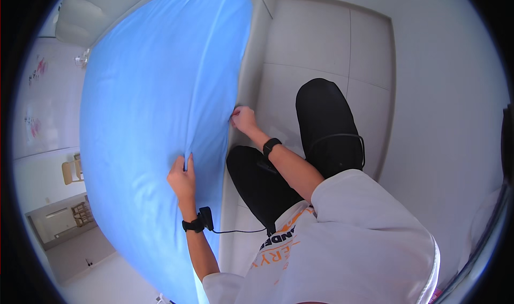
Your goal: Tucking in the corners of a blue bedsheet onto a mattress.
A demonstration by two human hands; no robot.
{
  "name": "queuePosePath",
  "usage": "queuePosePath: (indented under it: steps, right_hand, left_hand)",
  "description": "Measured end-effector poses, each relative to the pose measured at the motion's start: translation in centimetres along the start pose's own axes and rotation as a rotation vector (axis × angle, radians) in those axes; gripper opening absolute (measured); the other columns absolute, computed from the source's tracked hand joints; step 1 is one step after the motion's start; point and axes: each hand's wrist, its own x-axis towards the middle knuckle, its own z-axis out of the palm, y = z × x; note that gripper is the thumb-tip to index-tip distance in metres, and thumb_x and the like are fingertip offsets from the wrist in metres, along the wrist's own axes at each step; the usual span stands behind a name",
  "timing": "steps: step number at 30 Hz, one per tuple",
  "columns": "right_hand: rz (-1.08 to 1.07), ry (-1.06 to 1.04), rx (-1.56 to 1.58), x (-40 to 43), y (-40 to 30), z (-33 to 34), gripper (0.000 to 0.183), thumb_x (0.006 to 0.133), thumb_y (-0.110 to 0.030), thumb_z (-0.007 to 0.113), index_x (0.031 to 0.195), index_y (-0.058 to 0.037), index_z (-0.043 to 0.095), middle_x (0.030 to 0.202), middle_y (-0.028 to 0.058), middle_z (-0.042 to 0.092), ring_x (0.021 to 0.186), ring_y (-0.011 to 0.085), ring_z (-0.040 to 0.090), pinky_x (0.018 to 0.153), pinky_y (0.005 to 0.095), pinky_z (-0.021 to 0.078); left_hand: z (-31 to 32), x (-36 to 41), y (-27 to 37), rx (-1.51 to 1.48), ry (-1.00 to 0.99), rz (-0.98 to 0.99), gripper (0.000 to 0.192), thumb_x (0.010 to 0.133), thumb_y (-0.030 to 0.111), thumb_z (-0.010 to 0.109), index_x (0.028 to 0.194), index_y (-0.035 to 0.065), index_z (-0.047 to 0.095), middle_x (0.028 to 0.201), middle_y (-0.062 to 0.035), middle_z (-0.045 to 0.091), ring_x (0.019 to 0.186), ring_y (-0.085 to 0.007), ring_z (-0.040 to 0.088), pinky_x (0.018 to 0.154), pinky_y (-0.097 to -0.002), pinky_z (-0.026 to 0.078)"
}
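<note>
A light blue fitted-looking bed sheet covers the mattress in front of me. My left hand pinches a fold of it between thumb and fingers, on top near the side of the bed. A long crease runs from that pinch toward the head end. At the side, my right hand grips the sheet's edge where it meets the pale bed frame. Its fingertips are partly hidden in the gap between mattress and frame.
A padded headboard rises at the upper left. Beside my bent knees, the tiled floor runs between the bed and a white wall. A cable runs from a device on my left wrist. A wooden chair stands beyond the bed.
</note>
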Motion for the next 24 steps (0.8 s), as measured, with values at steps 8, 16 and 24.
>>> queuePosePath:
  steps: [8, 16, 24]
  right_hand:
    - [0.144, -0.066, 0.132, -2.8, -5.7, 0.9, 0.031, 0.075, -0.003, 0.049, 0.101, 0.0070, 0.062, 0.094, 0.0222, 0.065, 0.092, 0.0310, 0.062, 0.080, 0.0368, 0.0478]
    - [0.107, -0.098, 0.310, -0.8, -4.7, -0.6, 0.031, 0.076, 0.004, 0.047, 0.104, 0.0123, 0.056, 0.101, 0.0181, 0.063, 0.095, 0.0259, 0.061, 0.084, 0.0341, 0.0476]
    - [0.345, -0.501, 0.119, 2.2, -7.7, -4.1, 0.024, 0.083, 0.000, 0.048, 0.103, 0.0118, 0.054, 0.090, 0.0208, 0.065, 0.075, 0.0266, 0.068, 0.062, 0.0335, 0.0589]
  left_hand:
    - [-1.4, -0.3, -0.6, 0.002, 0.040, 0.027, 0.033, 0.084, 0.019, 0.066, 0.066, 0.0034, 0.044, 0.057, -0.0125, 0.046, 0.047, -0.0321, 0.043, 0.043, -0.0366, 0.035]
    - [-1.3, 0.4, -0.1, -0.017, 0.008, 0.057, 0.034, 0.083, 0.021, 0.067, 0.064, 0.0054, 0.043, 0.056, -0.0100, 0.045, 0.045, -0.0304, 0.042, 0.041, -0.0357, 0.034]
    - [-0.5, 0.1, 0.7, 0.062, -0.017, -0.115, 0.024, 0.080, 0.020, 0.069, 0.087, 0.0037, 0.052, 0.078, -0.0101, 0.058, 0.070, -0.0296, 0.055, 0.061, -0.0396, 0.043]
